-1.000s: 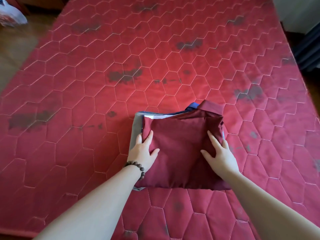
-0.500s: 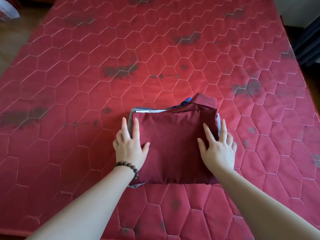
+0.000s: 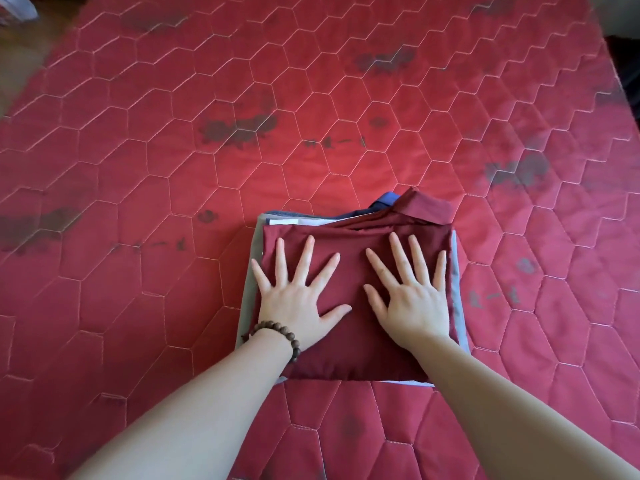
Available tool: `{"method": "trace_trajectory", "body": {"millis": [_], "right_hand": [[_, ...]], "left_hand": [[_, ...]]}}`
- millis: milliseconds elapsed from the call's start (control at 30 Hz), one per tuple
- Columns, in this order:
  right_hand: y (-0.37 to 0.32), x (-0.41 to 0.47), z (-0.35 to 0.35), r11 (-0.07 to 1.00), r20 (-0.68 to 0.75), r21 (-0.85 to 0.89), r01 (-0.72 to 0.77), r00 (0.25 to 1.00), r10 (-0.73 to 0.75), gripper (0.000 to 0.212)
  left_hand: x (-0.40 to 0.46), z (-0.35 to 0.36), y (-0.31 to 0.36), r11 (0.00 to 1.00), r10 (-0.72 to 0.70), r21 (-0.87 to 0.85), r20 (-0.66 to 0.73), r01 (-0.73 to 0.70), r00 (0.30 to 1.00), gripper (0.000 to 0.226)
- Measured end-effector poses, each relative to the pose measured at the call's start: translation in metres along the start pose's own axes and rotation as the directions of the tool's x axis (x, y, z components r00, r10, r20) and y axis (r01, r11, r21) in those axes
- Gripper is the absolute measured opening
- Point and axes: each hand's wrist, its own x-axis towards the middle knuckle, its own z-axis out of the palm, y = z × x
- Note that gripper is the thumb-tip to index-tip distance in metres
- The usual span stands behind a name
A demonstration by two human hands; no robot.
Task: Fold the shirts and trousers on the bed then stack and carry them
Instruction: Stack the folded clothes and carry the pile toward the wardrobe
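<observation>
Two hands: my left hand (image 3: pixel 298 299) and right hand (image 3: pixel 412 299), fingers spread flat.
Stack (image 3: pixel 353 344): folded maroon garment on top, grey and blue beneath.
Bed (image 3: pixel 207 168): carries it.

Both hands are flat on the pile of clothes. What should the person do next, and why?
Probably slide the left hand and right hand down the sides and under the stack to lift it. The maroon garment on top looks folded, both palms press it flat, and no loose clothes show on the bed.
</observation>
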Motion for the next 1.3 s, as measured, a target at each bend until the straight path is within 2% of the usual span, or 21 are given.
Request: {"method": "trace_trajectory", "body": {"millis": [133, 300, 367, 433, 500, 567, 667, 800, 933, 1033, 1133, 1300], "right_hand": [[0.004, -0.001, 0.004, 0.994, 0.017, 0.061, -0.087, 0.996, 0.086, 0.059], [0.020, 0.009, 0.005, 0.975, 0.204, 0.218, -0.037, 0.979, -0.009, 0.056], [0.026, 0.008, -0.001, 0.976, 0.210, 0.219, 0.009, 0.976, -0.056, 0.056], [0.030, 0.000, -0.006, 0.979, 0.151, 0.201, 0.042, 0.986, -0.073, 0.060], [0.034, -0.011, -0.007, 0.976, 0.107, 0.216, -0.035, 0.994, 0.012, 0.066], [0.038, -0.018, -0.008, 0.929, 0.148, 0.297, -0.220, 0.972, 0.183, 0.072], [0.042, -0.019, -0.006, 0.823, 0.265, 0.431, -0.370, 0.924, 0.276, 0.081], [0.043, -0.017, -0.007, 0.710, 0.353, 0.553, -0.436, 0.894, 0.275, 0.086], [0.043, -0.017, -0.010, 0.678, 0.388, 0.569, -0.465, 0.879, 0.278, 0.086], [0.043, -0.018, -0.012, 0.621, 0.388, 0.614, -0.486, 0.872, 0.299, 0.088], [0.048, -0.018, -0.013, 0.480, 0.439, 0.661, -0.577, 0.816, 0.376, 0.095], [0.052, -0.018, -0.012, 0.557, 0.448, 0.589, -0.585, 0.810, 0.377, 0.104]], "left_hand": [[0.002, 0.008, -0.005, 0.997, 0.026, -0.067, 0.008, -0.025, 1.000, 0.078], [0.008, 0.012, -0.021, 0.974, 0.080, -0.218, 0.057, -0.066, 0.995, 0.064], [0.006, 0.009, -0.028, 0.970, 0.095, -0.228, 0.030, -0.086, 0.995, 0.059], [0.001, 0.007, -0.037, 0.977, 0.066, -0.204, -0.008, -0.066, 0.998, 0.061], [-0.006, 0.004, -0.047, 0.975, -0.047, -0.217, 0.011, 0.048, 0.999, 0.066], [-0.009, 0.002, -0.051, 0.930, -0.159, -0.319, 0.100, 0.183, 0.982, 0.072], [-0.007, 0.000, -0.052, 0.839, -0.156, -0.485, 0.220, 0.247, 0.963, 0.077], [-0.010, -0.002, -0.050, 0.769, -0.169, -0.584, 0.206, 0.259, 0.964, 0.076], [-0.012, -0.003, -0.048, 0.768, -0.208, -0.583, 0.165, 0.266, 0.964, 0.077], [-0.008, -0.004, -0.054, 0.730, -0.203, -0.612, 0.233, 0.306, 0.951, 0.081], [-0.002, -0.007, -0.061, 0.720, -0.172, -0.611, 0.303, 0.329, 0.937, 0.084], [0.002, -0.010, -0.069, 0.738, -0.136, -0.598, 0.320, 0.311, 0.938, 0.088]]}}
